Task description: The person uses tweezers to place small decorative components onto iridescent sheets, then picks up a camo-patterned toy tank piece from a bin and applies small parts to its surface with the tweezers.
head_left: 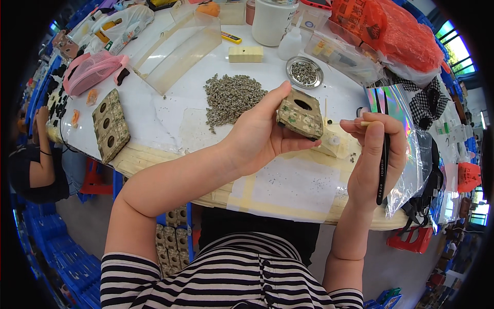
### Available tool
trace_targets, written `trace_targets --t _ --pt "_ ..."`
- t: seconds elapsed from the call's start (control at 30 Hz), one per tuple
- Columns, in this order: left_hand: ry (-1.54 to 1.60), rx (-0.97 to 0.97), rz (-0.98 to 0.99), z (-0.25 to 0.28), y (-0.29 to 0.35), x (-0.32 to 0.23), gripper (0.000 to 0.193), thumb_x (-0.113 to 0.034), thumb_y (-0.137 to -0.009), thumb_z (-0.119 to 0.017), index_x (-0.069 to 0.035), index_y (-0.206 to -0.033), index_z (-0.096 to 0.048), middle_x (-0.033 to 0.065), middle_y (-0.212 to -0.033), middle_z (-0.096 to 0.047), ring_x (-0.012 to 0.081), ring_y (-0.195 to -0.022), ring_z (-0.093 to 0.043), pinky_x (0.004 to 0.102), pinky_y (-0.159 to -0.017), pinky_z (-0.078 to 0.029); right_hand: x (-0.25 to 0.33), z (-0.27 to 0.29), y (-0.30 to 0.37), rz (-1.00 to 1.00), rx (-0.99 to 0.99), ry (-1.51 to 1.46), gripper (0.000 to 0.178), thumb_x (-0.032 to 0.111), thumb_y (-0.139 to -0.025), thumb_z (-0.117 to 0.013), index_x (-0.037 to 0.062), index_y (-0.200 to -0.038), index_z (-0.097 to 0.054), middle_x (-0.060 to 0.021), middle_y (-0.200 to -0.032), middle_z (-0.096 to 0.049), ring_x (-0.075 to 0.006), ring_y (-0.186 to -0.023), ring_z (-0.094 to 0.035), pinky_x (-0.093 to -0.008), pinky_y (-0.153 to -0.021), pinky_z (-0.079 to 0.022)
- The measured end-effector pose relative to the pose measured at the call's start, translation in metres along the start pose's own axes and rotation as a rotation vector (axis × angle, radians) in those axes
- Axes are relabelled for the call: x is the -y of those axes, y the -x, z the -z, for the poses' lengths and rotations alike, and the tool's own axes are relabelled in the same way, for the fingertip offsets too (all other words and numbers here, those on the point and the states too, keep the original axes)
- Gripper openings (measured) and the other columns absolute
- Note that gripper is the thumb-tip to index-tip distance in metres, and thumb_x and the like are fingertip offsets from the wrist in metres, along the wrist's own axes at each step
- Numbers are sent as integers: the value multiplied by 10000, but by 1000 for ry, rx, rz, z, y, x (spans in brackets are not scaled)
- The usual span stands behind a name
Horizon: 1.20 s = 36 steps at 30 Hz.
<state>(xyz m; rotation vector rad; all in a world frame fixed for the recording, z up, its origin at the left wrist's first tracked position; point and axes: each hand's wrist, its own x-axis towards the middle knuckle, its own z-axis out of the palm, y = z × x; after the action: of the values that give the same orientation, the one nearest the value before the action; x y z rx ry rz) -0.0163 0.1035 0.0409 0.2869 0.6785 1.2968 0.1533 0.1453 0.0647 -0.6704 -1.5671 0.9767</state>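
Head view, centre: left hand (pixel 257 131) clasps a camouflage box (pixel 294 119); right hand (pixel 371 159) pinches a thin stick (pixel 364 123), tweezers (pixel 384 167) tucked alongside, apparently mid-detailing, next needing steady aim.

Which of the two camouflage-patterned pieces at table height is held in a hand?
The camouflage piece in the left hand, showing one dark hole; the other piece lies on the white table, at left, showing three holes.
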Motion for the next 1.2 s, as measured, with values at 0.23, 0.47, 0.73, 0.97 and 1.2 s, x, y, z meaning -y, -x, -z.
trace_targets --t 0.23,0.47,0.73,0.97,1.2 --pt "-29 5 -9 -1 1 2 541 -480 -948 -424 8 -1161 -525 193 -971 -635 248 -839 -667 297 -718 -592 -4 -8 2 -46 69 -52 129 98 -961 -511 -28 -967 -543 -76 -875 -604 -176 -822 -671 -233 -739 -493" --pt "-32 17 0 -1 1 2 548 -476 -950 -421 15 -1177 -506 188 -981 -632 242 -835 -668 303 -701 -598 -4 -9 3 -118 58 -108 141 111 -966 -507 -27 -954 -537 -73 -860 -592 -183 -811 -676 -249 -738 -506" --pt "-16 2 -1 -2 1 3 540 -471 -950 -421 14 -1168 -518 197 -955 -639 251 -806 -672 301 -686 -596 -4 -9 3 -128 66 -96 149 124 -968 -509 -22 -946 -530 -70 -859 -596 -179 -808 -678 -250 -742 -510" --pt "-16 22 3 0 0 4 539 -468 -950 -420 16 -1165 -521 198 -945 -642 257 -791 -674 306 -676 -593 -6 -9 3 -129 72 -111 146 125 -967 -514 -19 -950 -528 -68 -862 -598 -180 -808 -679 -249 -738 -512" --pt "-23 9 -3 -1 0 4 531 -464 -951 -420 8 -1174 -519 202 -957 -640 257 -791 -674 309 -677 -593 -4 -6 3 -170 34 -159 161 136 -975 -495 -20 -960 -532 -72 -852 -599 -186 -802 -680 -264 -733 -535"
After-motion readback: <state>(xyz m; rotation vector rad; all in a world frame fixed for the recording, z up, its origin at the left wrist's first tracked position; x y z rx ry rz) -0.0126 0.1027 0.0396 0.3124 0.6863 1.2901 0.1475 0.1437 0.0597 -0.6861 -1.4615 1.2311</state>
